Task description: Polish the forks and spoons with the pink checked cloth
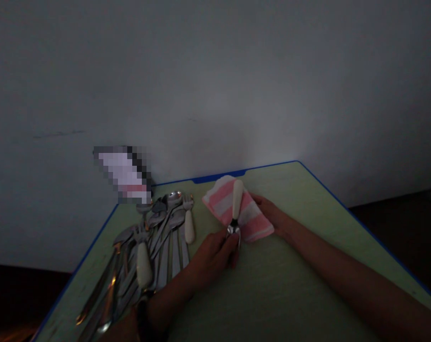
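My left hand pinches a white-handled fork by its metal head, which the fingers partly cover. The fork's handle points away from me, over a pink and white striped cloth. My right hand holds this cloth from beneath and from its right side, with most of the fingers hidden behind it. Left of my hands lies a pile of spoons and forks. Two more white-handled pieces are among them, one a fork at the pile's right edge.
The light green table has a blue rim and stands against a grey wall. A blurred-out upright object, pale with a dark edge, leans at the table's back left corner. The cutlery pile fills the left side.
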Demonstrator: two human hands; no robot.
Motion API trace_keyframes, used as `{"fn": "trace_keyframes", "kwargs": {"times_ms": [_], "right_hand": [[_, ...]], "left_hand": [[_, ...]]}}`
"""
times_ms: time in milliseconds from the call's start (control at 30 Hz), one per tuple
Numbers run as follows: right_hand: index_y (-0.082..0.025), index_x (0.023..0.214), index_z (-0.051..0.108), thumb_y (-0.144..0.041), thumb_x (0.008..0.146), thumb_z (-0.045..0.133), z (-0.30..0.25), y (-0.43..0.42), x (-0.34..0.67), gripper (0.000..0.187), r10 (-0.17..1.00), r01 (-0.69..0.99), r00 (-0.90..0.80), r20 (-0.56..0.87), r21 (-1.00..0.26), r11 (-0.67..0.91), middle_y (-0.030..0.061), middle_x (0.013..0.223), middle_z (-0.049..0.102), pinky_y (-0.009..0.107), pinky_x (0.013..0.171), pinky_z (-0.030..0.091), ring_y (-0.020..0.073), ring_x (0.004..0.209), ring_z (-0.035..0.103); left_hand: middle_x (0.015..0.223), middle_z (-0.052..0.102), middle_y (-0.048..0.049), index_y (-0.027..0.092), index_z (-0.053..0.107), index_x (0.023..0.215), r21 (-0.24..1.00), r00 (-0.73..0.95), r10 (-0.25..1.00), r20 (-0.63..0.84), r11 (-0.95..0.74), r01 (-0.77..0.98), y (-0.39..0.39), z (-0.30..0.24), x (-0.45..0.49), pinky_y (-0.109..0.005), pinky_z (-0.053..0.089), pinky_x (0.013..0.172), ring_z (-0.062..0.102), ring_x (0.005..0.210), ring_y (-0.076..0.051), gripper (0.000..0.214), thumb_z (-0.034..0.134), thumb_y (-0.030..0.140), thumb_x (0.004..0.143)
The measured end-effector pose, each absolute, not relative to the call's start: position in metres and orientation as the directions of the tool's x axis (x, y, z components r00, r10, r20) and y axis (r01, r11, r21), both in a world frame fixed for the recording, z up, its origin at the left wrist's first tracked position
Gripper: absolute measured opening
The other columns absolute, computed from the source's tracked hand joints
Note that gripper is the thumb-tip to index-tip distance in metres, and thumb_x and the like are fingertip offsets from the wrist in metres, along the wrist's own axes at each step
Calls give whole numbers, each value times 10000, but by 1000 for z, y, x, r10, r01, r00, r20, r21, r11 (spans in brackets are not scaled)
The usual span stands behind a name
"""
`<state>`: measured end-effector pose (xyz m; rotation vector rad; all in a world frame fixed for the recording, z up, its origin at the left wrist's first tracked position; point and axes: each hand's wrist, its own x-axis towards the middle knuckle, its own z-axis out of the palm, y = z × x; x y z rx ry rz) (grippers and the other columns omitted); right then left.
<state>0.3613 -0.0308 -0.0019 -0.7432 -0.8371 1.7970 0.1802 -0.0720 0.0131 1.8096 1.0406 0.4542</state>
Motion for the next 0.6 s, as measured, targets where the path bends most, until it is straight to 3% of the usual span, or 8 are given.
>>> {"fn": "trace_keyframes", "kwargs": {"times_ms": [200,367,600], "right_hand": [[-185,1084,584,-232,617,745,-2,-35,361,496,845,-499,-535,-8,-804,-324,36,909,665,289,721,475,140,741,621],[-140,899,640,-274,631,755,-8,-32,357,321,891,-516,-453,-7,-813,-269,20,756,646,273,687,455,122,669,586],[-141,893,628,-400,793,597,-12,-23,357,280,953,-567,-292,-81,-788,-240,34,794,638,281,702,479,127,693,576]], "left_hand": [[505,500,36,170,513,647,916,547,824,-148,-94,390,-74,14,180,-193,359,507,473,486,-96,448,269,398,945],[531,515,31,173,508,656,918,619,779,-100,-168,359,-71,12,178,-192,351,486,468,481,-99,324,332,291,901],[503,507,36,176,493,573,857,568,815,-115,-208,472,-72,16,182,-202,369,560,501,513,-103,473,273,364,947]]}}
